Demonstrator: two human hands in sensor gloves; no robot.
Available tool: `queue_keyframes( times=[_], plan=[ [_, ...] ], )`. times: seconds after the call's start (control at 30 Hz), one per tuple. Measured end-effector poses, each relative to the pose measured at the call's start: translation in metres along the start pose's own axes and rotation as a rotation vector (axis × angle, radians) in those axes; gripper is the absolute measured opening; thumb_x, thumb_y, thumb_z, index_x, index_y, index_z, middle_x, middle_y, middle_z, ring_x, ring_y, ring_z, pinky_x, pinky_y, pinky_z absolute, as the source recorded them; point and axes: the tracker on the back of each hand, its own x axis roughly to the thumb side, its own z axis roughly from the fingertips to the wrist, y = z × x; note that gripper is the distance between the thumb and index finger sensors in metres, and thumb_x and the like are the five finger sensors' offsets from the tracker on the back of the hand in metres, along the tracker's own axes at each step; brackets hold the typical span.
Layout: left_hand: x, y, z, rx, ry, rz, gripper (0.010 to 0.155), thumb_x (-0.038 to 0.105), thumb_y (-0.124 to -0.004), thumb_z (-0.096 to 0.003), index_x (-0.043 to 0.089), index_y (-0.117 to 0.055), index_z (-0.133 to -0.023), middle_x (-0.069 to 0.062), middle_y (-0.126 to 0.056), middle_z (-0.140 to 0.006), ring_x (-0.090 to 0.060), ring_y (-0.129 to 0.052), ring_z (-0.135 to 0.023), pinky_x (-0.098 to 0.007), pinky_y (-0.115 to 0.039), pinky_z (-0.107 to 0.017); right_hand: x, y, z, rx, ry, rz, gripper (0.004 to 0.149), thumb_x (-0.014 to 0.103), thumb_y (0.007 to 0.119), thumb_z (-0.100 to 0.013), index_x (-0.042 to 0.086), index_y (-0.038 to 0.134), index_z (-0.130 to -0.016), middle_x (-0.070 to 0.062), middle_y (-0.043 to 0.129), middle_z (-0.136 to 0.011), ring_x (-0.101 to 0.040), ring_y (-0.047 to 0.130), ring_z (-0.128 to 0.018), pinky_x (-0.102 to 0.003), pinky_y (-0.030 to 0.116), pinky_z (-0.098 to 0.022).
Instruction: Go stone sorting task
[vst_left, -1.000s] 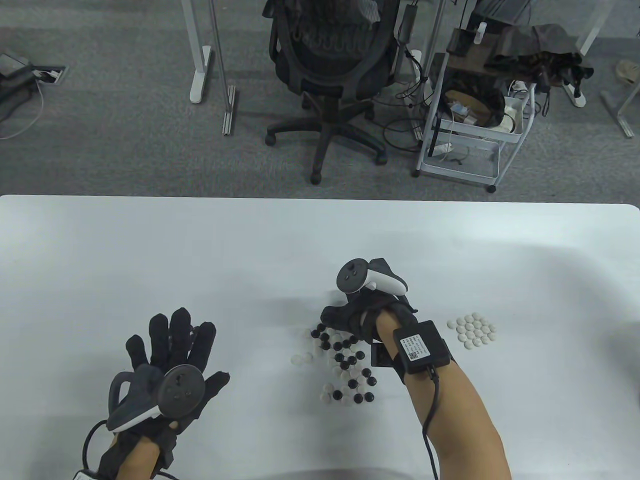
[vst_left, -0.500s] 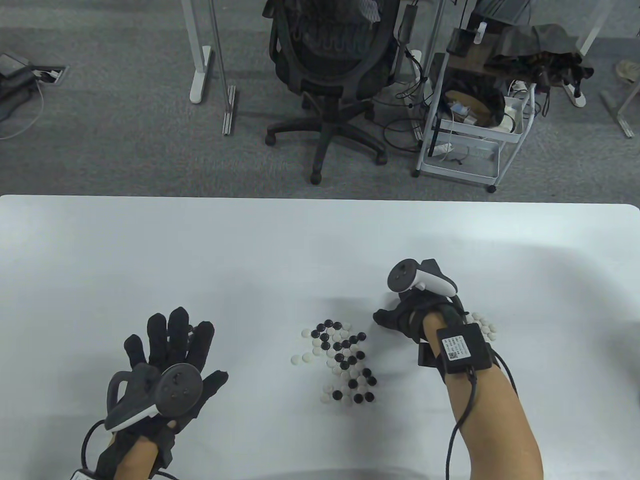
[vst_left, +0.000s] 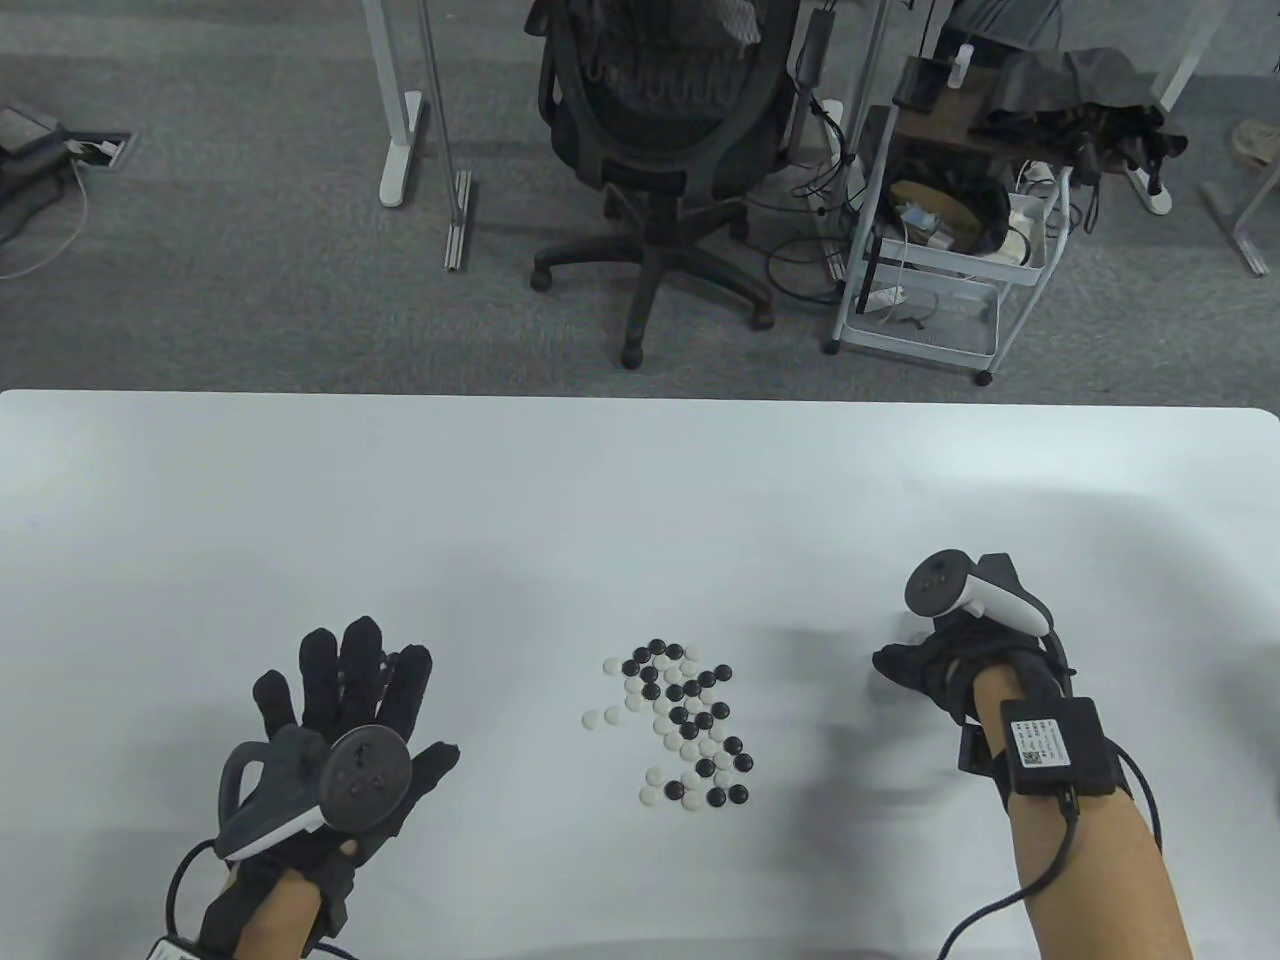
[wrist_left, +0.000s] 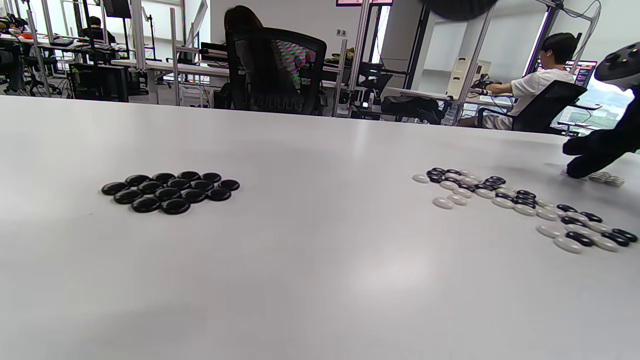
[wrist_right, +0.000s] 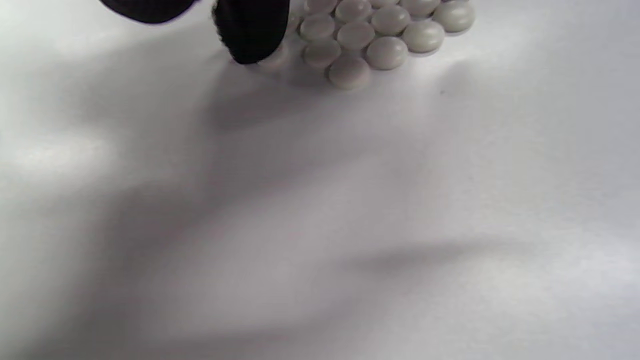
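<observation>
A mixed pile of black and white Go stones (vst_left: 680, 725) lies at the table's middle, also seen in the left wrist view (wrist_left: 520, 205). My left hand (vst_left: 345, 680) rests flat with its fingers spread, hiding the sorted black stones (wrist_left: 170, 191) from the table view. My right hand (vst_left: 915, 670) hovers at the right with curled fingers, covering the sorted white stones (wrist_right: 380, 35). In the right wrist view a gloved fingertip (wrist_right: 250, 35) comes down at that group's left edge with a white stone (wrist_right: 274, 57) at its tip. The thumb stays off to the left.
The white table (vst_left: 640, 480) ends at its far edge, with an office chair (vst_left: 660, 120) and a white wire cart (vst_left: 940, 260) on the floor beyond. In the left wrist view a seated person (wrist_left: 540, 90) works at a distant desk.
My right hand left the mixed pile and swept right to the white group, which it now covers. The left hand has not moved.
</observation>
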Motion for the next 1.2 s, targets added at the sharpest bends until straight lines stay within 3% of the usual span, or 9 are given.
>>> queue_keyframes(
  times=[0.1, 0.23, 0.47, 0.77, 1.0, 1.2],
  plan=[
    [0.001, 0.001, 0.001, -0.012, 0.002, -0.003, 0.078, 0.053, -0.047, -0.0632, 0.010, -0.015, -0.120, -0.038, 0.011, -0.115, -0.064, 0.013, -0.093, -0.086, -0.002, -0.054, -0.001, -0.001, 0.002, -0.010, 0.011, 0.007, 0.061, 0.051, 0.049, -0.055, 0.025, 0.059, -0.109, -0.024, -0.002, -0.110, -0.055, -0.012, -0.088, -0.082, 0.006, -0.055],
    [0.003, 0.001, 0.000, -0.011, -0.003, -0.004, 0.078, 0.053, -0.047, -0.0633, 0.010, -0.015, -0.120, -0.038, 0.011, -0.115, -0.064, 0.012, -0.093, -0.086, -0.002, -0.054, 0.016, -0.012, 0.012, -0.049, -0.084, -0.035, 0.061, 0.051, 0.050, -0.055, 0.023, 0.061, -0.109, -0.024, 0.000, -0.110, -0.056, -0.010, -0.088, -0.082, 0.008, -0.056],
    [0.003, 0.001, 0.000, -0.012, 0.005, -0.004, 0.078, 0.053, -0.047, -0.0632, 0.010, -0.015, -0.120, -0.038, 0.011, -0.115, -0.064, 0.013, -0.093, -0.086, -0.002, -0.054, 0.084, -0.012, 0.017, -0.005, -0.259, -0.020, 0.062, 0.051, 0.050, -0.055, 0.023, 0.061, -0.109, -0.025, 0.000, -0.111, -0.056, -0.010, -0.088, -0.082, 0.007, -0.056],
    [0.003, 0.004, 0.001, 0.000, 0.002, 0.000, 0.078, 0.053, -0.047, -0.0633, 0.010, -0.015, -0.120, -0.038, 0.011, -0.115, -0.064, 0.013, -0.093, -0.086, -0.002, -0.054, 0.159, 0.013, -0.010, 0.090, -0.356, 0.033, 0.062, 0.051, 0.048, -0.055, 0.026, 0.050, -0.112, -0.026, -0.005, -0.109, -0.056, -0.013, -0.087, -0.082, 0.006, -0.055],
    [0.002, 0.006, 0.003, 0.011, 0.001, 0.008, 0.078, 0.053, -0.047, -0.0633, 0.010, -0.015, -0.120, -0.038, 0.011, -0.115, -0.064, 0.013, -0.093, -0.086, -0.002, -0.054, 0.176, 0.026, -0.027, 0.128, -0.344, 0.057, 0.063, 0.051, 0.048, -0.055, 0.025, 0.047, -0.113, -0.026, -0.006, -0.108, -0.055, -0.013, -0.087, -0.082, 0.006, -0.055],
    [0.002, 0.006, 0.003, 0.012, 0.001, 0.008, 0.078, 0.053, -0.047, -0.0633, 0.010, -0.015, -0.120, -0.038, 0.011, -0.115, -0.064, 0.013, -0.093, -0.086, -0.002, -0.054, 0.146, 0.007, -0.033, 0.086, -0.214, 0.026, 0.064, 0.052, 0.048, -0.055, 0.023, 0.049, -0.112, -0.025, -0.004, -0.109, -0.055, -0.013, -0.087, -0.082, 0.006, -0.056]
  ],
)
